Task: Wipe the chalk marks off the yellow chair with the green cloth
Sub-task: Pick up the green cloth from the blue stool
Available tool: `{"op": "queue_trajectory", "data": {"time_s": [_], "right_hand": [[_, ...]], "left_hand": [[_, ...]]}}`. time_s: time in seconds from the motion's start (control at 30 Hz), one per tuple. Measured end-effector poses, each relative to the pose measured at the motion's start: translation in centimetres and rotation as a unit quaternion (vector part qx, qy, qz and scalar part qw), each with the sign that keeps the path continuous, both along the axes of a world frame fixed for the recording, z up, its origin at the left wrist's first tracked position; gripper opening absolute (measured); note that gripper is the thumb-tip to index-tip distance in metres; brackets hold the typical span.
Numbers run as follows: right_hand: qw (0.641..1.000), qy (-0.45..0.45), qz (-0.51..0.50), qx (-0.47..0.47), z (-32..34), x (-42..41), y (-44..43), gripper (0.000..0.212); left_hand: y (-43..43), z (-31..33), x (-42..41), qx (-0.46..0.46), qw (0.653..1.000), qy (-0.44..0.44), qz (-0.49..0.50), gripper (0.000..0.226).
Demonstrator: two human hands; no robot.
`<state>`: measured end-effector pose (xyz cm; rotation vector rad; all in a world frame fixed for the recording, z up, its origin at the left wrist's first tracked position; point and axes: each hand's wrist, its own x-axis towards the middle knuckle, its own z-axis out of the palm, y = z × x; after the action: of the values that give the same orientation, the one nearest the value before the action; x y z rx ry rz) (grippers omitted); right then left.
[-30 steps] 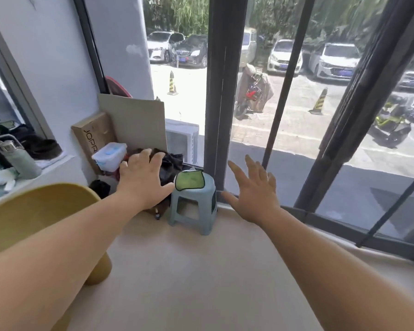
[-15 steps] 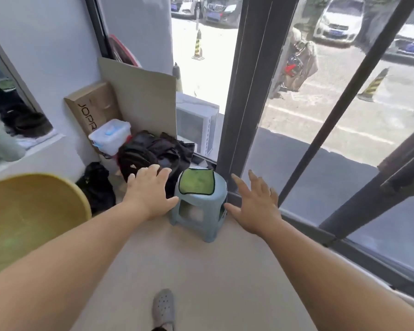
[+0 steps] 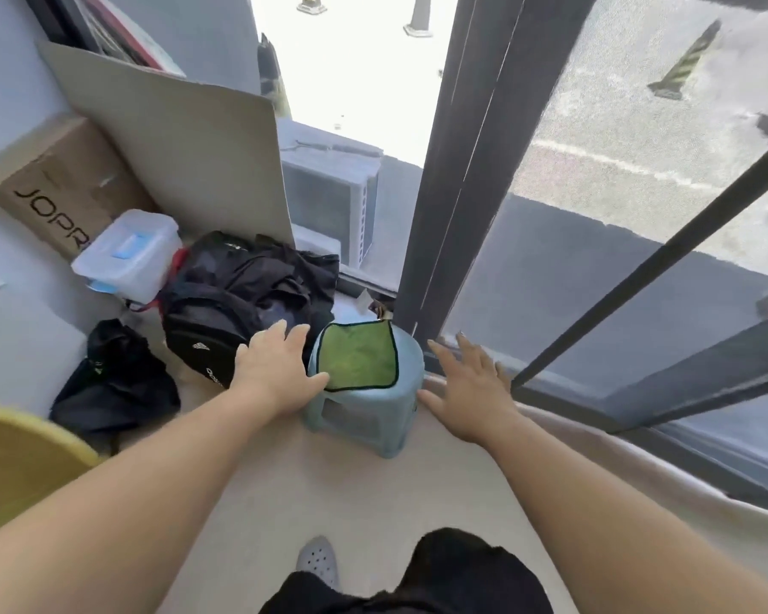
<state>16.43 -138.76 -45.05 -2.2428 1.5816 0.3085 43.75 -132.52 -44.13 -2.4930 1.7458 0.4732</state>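
Window corner (image 3: 457,170): green cloth (image 3: 358,356) on stool (image 3: 364,421), ungrabbed. L hand (image 3: 276,374), R hand (image 3: 471,392) flank it, fingers spread, empty. Yellow chair (image 3: 14,463) prob. unwiped; blurred.

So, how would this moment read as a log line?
phase: reach | cloth: on stool | left hand: open, beside cloth | right hand: open, right of stool

Your left hand (image 3: 276,374) and right hand (image 3: 471,387), fingers spread and holding nothing, flank a pale blue stool (image 3: 360,418). The green cloth (image 3: 358,356) lies flat on its seat, between your hands, with your left thumb at its near corner. A black backpack (image 3: 222,312) sits just beyond your left hand; the yellow chair (image 3: 14,463) curves well to its left.
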Motion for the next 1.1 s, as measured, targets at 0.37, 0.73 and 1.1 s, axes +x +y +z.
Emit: {"op": "queue_trajectory", "data": {"time_s": [0.37,0.73,1.1], "right_hand": [[0.986,0.009,0.001,0.164,-13.0,5.5,-18.9,0.078],[0.969,0.058,0.063,0.233,-30.6,10.9,-26.0,0.062],[0.98,0.051,0.084,0.174,-40.3,15.6,-30.0,0.066]], "left_hand": [[-13.1,-12.3,2.2,0.089,0.985,0.092,0.118,0.076],[-19.3,-31.3,4.6,0.136,0.963,0.174,0.155,0.063],[-25.3,-42.1,8.4,0.176,0.977,0.118,0.005,0.081]]}}
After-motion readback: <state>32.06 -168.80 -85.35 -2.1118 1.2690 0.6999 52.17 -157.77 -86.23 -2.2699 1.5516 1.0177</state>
